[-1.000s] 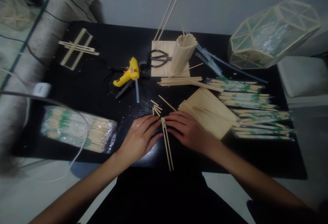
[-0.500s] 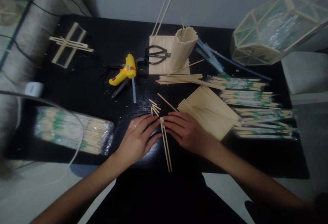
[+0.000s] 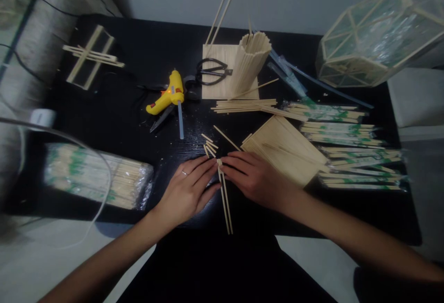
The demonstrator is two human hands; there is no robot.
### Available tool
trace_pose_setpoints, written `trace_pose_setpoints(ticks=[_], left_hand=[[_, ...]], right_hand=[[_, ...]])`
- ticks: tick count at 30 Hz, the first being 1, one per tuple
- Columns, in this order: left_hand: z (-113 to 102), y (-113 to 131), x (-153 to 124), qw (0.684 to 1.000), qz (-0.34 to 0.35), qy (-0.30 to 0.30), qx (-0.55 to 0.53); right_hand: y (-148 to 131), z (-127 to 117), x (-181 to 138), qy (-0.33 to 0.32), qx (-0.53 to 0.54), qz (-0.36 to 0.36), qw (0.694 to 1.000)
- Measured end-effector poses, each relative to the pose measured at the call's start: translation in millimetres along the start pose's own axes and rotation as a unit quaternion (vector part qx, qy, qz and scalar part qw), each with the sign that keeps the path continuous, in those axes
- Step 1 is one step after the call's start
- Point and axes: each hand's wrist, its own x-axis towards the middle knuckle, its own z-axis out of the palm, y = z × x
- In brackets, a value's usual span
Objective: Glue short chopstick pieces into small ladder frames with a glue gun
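Note:
Two long thin wooden sticks (image 3: 226,203) lie side by side on the black table, pointing toward my body, with short pieces at their far end. My left hand (image 3: 189,185), wearing a ring, has its fingertips pressed against that far end from the left. From the right, the fingertips of my right hand (image 3: 251,176) pinch the same end. Just beyond my fingers lie several short cut stick pieces (image 3: 210,145) and one longer loose stick (image 3: 227,138). A square panel of sticks (image 3: 284,150) rests beside my right hand.
A yellow glue gun (image 3: 169,94) lies near black-handled scissors (image 3: 212,71). Behind stands a stick cylinder (image 3: 250,64) on a square base (image 3: 218,91). Wrapped stick packs (image 3: 97,173) lie left, more sticks (image 3: 347,155) right. A large framed lantern-like structure (image 3: 374,34) stands back right.
The view has shifted slightly. Both hands stay at the far end of the two sticks, with only slight finger movement.

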Motion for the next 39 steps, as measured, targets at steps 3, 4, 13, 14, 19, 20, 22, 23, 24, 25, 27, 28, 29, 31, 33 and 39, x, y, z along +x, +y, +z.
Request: trace_pose_setpoints(ticks=[3,4,13,14,19,20,22,23,24,25,27,28,29,31,33,39], left_hand=[[-0.5,0.3,-0.3,1.0,0.002,-0.008,-0.005],[-0.9,0.6,-0.1,1.0,0.003,-0.012,-0.006],[-1.3,1.1,0.4,1.0,0.011,-0.015,-0.013],[-0.6,0.8,0.0,1.0,0.012,-0.013,-0.014],[1.2,-0.4,-1.8,1.0,0.012,-0.005,-0.015],[1.1,-0.4,-2.0,1.0,0.013,-0.003,-0.014],[0.7,-0.2,-1.9,1.0,0.017,0.004,-0.012],[0.5,0.1,-1.6,1.0,0.02,0.006,-0.008],[0.4,0.5,-1.2,1.0,0.024,0.008,-0.004],[0.4,1.0,-0.7,1.0,0.027,0.008,0.002],[0.9,1.9,0.3,0.999,0.03,0.006,0.011],[1.3,2.3,0.7,0.999,0.031,0.005,0.013],[1.7,2.6,1.0,0.999,0.03,0.005,0.013],[2.5,3.0,1.2,0.999,0.028,0.007,0.013],[2.9,3.0,1.4,0.999,0.028,0.01,0.013],[3.3,2.5,2.2,0.999,0.033,0.013,0.017]], right_hand=[[0.7,-2.1,1.8,-0.01,-0.013,-0.012,1.0],[1.0,-2.1,1.8,-0.013,-0.014,-0.011,1.0],[-0.5,-1.1,3.0,-0.002,-0.014,-0.003,1.0],[-1.0,-1.0,3.6,0.004,-0.014,-0.004,1.0],[-3.2,-0.1,4.7,0.02,-0.032,-0.006,0.999],[-3.5,0.1,4.6,0.024,-0.037,-0.008,0.999],[-4.0,0.7,4.2,0.034,-0.045,-0.013,0.998],[-4.2,1.0,4.0,0.037,-0.048,-0.014,0.998],[-4.4,1.4,3.9,0.039,-0.049,-0.015,0.998],[-4.6,1.6,3.8,0.039,-0.049,-0.014,0.998],[-5.2,1.9,3.8,0.037,-0.051,-0.011,0.998],[-5.7,1.8,3.9,0.038,-0.053,-0.01,0.998],[-6.2,1.6,4.0,0.04,-0.055,-0.011,0.998],[-7.1,1.0,4.4,0.044,-0.059,-0.011,0.997],[-7.6,0.4,4.9,0.046,-0.059,-0.014,0.997],[-7.2,1.6,5.5,0.057,-0.048,-0.014,0.997]])
